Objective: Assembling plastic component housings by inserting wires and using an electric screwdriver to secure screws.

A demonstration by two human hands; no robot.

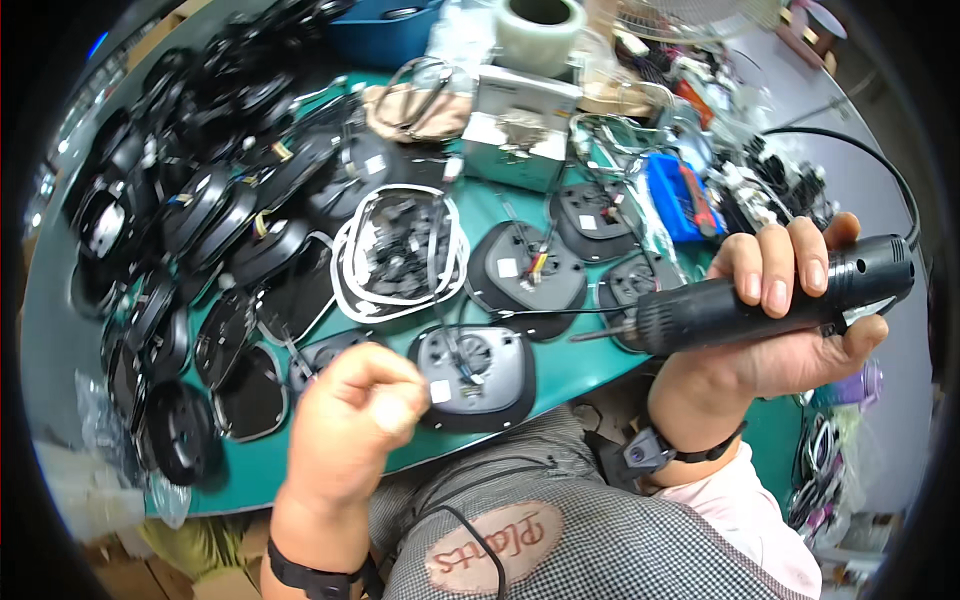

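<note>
My right hand [790, 270] is wrapped round a black electric screwdriver [700, 315], held up over the table's front edge at the right. Its thin bit points left, and a black cable runs from its rear end. My left hand [360, 415] is closed, thumb against curled fingers; whatever it may hold is hidden. Just right of that hand lies a black plastic housing [478, 385] with a round grille, a white label and wires. Similar wired housings [530, 265] lie behind it, one [592, 220] farther back and another partly covered by the screwdriver bit.
A white-rimmed container [345, 255] of small black parts stands mid-table on the green mat [580, 365]. Many black housings [190, 215] are piled at the left. At the back are a box [520, 125], a tape roll [538, 35] and a blue bin [385, 40]; a blue tray [670, 200] sits right.
</note>
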